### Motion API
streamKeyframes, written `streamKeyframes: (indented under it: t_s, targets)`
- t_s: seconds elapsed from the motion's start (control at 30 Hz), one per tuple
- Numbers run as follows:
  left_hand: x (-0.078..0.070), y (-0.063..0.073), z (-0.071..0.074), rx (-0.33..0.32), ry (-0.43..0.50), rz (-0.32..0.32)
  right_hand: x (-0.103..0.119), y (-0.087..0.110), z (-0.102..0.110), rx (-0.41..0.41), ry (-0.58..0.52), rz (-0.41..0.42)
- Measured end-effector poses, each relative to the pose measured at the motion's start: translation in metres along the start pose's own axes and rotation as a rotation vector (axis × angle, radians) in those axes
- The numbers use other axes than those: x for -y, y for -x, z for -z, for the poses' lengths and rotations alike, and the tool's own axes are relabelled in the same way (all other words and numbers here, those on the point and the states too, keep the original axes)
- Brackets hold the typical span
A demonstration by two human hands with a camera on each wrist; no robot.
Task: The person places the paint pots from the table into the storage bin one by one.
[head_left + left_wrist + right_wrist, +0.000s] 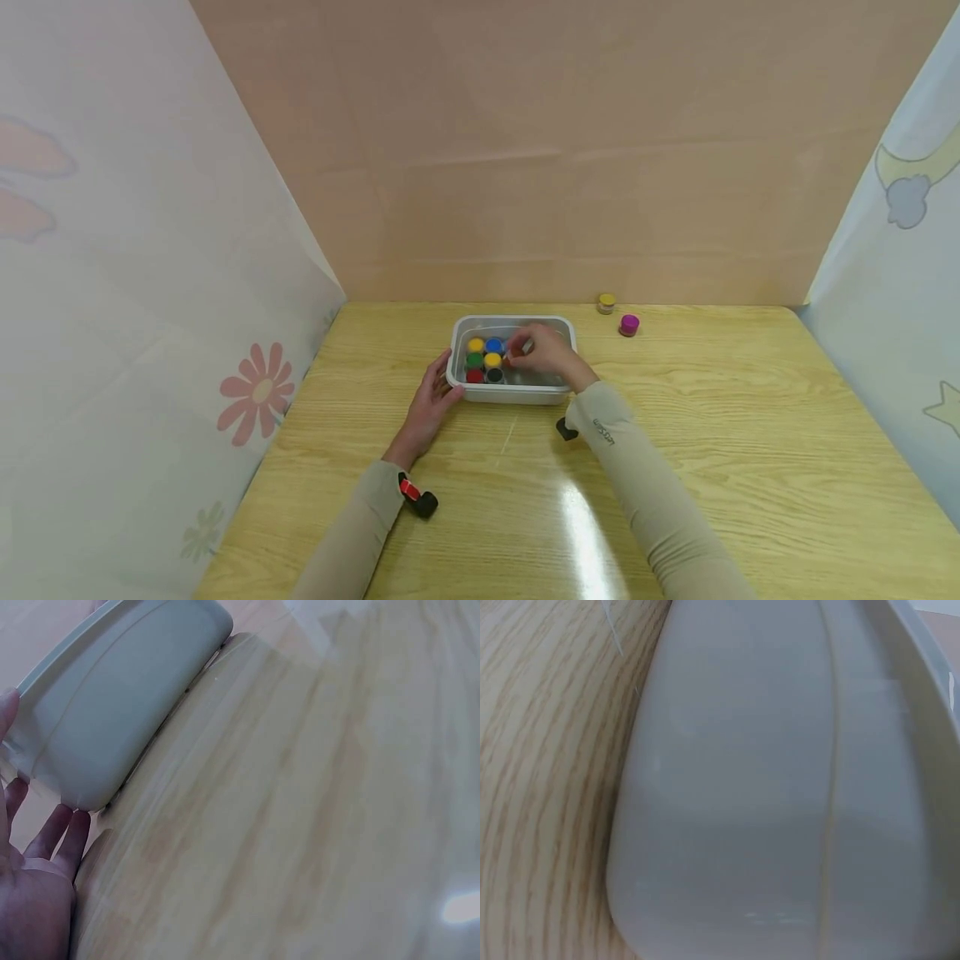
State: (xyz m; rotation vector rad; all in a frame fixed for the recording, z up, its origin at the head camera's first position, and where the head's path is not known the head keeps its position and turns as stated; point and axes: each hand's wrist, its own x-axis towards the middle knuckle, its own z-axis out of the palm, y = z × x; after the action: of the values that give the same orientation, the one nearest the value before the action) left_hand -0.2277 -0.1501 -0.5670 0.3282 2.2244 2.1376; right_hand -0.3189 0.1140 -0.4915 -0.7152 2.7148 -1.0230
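Note:
A white plastic container (513, 397) stands on the table. Inside, at its left, are several small jars with yellow, blue (493, 346), green (474, 361), red (475, 377) and black (494, 377) lids. My left hand (429, 408) touches the container's left end, thumb by the near corner of the rim; in the left wrist view its fairly straight fingers (73, 832) meet the wall. My right hand (543, 350) reaches inside, beside the jars, and pinches a small jar (507, 362) that its fingers mostly cover. The right wrist view has only the container's outer wall (742, 772).
Two more small jars, one yellow-lidded (606, 303) and one magenta-lidded (629, 325), stand on the wooden table (712, 433) right of the container, toward the back. A brown backdrop (525, 167) rises behind the table, with patterned white sheets (150, 250) at both sides.

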Motion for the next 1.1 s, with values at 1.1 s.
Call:
streamKeyframes:
  t_s: [1.1]
  targets:
    - [0.0017,0.0003,0.001,0.025,0.048,-0.019,0.0049,0.0018,-0.0031,0.008,0.06,-0.057]
